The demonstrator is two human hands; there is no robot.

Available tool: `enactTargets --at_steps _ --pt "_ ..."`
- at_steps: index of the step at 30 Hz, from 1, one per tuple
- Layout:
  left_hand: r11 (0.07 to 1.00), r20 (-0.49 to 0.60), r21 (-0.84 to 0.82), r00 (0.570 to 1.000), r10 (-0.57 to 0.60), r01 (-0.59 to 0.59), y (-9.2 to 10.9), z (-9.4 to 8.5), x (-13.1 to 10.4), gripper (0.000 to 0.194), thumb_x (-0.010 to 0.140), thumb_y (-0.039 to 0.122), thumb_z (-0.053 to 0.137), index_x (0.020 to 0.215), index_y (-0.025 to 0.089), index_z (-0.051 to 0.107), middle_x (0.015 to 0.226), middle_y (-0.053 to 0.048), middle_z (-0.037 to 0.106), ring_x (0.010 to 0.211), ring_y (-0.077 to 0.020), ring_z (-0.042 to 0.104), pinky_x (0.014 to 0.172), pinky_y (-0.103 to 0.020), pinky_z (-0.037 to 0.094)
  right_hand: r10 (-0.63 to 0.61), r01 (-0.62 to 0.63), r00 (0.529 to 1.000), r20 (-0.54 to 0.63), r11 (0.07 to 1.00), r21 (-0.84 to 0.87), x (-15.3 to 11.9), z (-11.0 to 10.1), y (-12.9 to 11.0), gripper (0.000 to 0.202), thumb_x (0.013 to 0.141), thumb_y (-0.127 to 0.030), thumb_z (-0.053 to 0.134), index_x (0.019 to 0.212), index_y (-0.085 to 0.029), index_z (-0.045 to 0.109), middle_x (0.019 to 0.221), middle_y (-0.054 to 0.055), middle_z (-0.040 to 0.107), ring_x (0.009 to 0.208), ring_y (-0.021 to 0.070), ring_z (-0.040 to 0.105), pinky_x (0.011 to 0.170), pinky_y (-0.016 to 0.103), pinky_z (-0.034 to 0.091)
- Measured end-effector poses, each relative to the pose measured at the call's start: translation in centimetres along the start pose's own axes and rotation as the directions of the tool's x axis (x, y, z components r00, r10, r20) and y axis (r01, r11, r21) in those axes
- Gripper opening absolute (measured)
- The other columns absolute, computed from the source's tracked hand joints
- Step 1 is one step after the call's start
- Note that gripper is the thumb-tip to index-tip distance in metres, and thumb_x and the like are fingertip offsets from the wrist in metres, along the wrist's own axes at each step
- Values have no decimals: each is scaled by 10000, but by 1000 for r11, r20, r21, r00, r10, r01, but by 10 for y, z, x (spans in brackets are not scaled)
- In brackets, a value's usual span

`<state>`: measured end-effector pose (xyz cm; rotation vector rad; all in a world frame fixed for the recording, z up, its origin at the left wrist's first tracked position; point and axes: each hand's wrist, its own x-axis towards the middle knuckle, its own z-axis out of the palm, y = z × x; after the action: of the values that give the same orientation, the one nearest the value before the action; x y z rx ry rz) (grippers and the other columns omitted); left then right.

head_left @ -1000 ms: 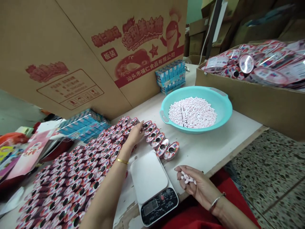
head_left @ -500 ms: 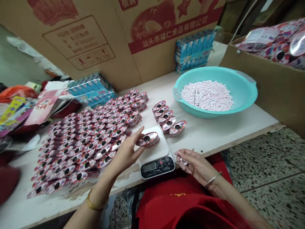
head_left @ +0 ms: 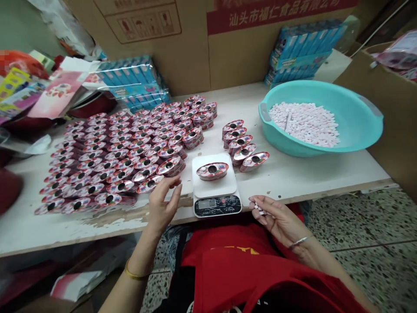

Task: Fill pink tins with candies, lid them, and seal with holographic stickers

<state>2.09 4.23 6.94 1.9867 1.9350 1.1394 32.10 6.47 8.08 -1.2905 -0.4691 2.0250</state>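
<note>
A flat white scale (head_left: 215, 189) stands near the front edge of the table (head_left: 293, 178). On its plate rests one red oval container (head_left: 212, 171), upright, with a dark round opening on the top. The small display (head_left: 207, 203) of the scale seems to read 0.0.

The left hand (head_left: 163, 203) is released and grasps nothing; its thumb and fingers are parted. It is to the left of the scale, just beside the nearest containers of a large group (head_left: 122, 158), which stands in close rows over the left part of the table. Whether a finger touches these containers, I cannot tell. A gold bracelet (head_left: 134, 273) is on this wrist.

The right hand (head_left: 276, 217) is partly closed, palm turned upward, and it holds some small pale pieces (head_left: 259, 209) at the fingers, near the right front corner of the scale. How many pieces, I cannot count. A silver bracelet (head_left: 300, 241) is on this wrist.

Five similar containers (head_left: 243, 150) form a short row between the scale and a turquoise basin (head_left: 358, 128). Inside the basin lies a heap of pale pink pieces (head_left: 309, 126). Behind the basin, a blue wrapped pack (head_left: 301, 50) leans against a big cardboard box (head_left: 195, 56).
</note>
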Motion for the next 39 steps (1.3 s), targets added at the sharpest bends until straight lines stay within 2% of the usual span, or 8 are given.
enactTargets --at_steps 5,9,13,16,22,28,32,39 --pt "997 8 -13 997 -76 76 -9 9 -26 192 906 272 520 1026 168 627 890 -56 668 780 -139 610 754 -291 503 -15 17 1000 19 995 -93 1 5 -3 312 617 -313 849 826 -126 712 768 52 672 603 81 543 488 180 394" --pt "996 11 -32 997 -77 78 -7 12 -25 203 916 291 501 1031 179 626 891 -58 671 778 -142 608 750 -298 506 -90 105 993 82 973 -206 6 26 -26 285 634 -314 827 830 -145 708 736 38 667 566 77 517 464 192 362" --pt "999 -36 2 999 40 -40 3 12 -6 244 900 279 532 1116 207 622 1014 -82 661 947 -183 610 850 -345 494 -207 287 947 247 890 -353 19 63 -56 242 710 -334 758 861 -154 700 673 7 640 518 63 475 463 198 339" --pt "982 11 87 986 169 -170 14 18 8 325 879 293 572 1198 243 605 1225 -109 608 1158 -242 543 988 -423 419 -236 402 899 370 782 -477 34 90 -71 159 768 -293 688 840 -151 687 559 -27 590 492 61 457 482 194 346" --pt "960 73 124 967 242 -250 28 36 19 355 898 286 542 1251 261 574 1368 -110 536 1299 -269 449 1049 -462 341 -180 446 873 453 671 -592 59 113 -76 65 771 -166 622 796 -152 681 462 -68 538 440 53 463 480 178 367" --pt "970 85 76 971 224 -230 32 41 22 326 896 276 540 1217 257 596 1333 -107 566 1282 -267 467 1047 -466 344 -124 414 866 485 723 -554 62 112 -76 125 763 -202 669 871 -146 701 501 -53 564 478 63 505 466 172 367" --pt "961 92 72 961 261 -268 35 43 25 318 890 267 553 1202 240 606 1322 -116 571 1276 -270 472 1045 -465 349 -84 330 871 484 831 -449 64 113 -80 174 757 -263 711 883 -144 697 559 -42 582 475 44 470 441 151 343" --pt "980 -108 20 974 197 -196 25 32 24 365 879 246 575 1244 240 581 1234 -108 599 1181 -237 542 1011 -423 405 -22 83 954 300 978 -194 67 89 -100 163 784 -241 678 898 -126 656 714 20 619 502 44 449 396 151 354"
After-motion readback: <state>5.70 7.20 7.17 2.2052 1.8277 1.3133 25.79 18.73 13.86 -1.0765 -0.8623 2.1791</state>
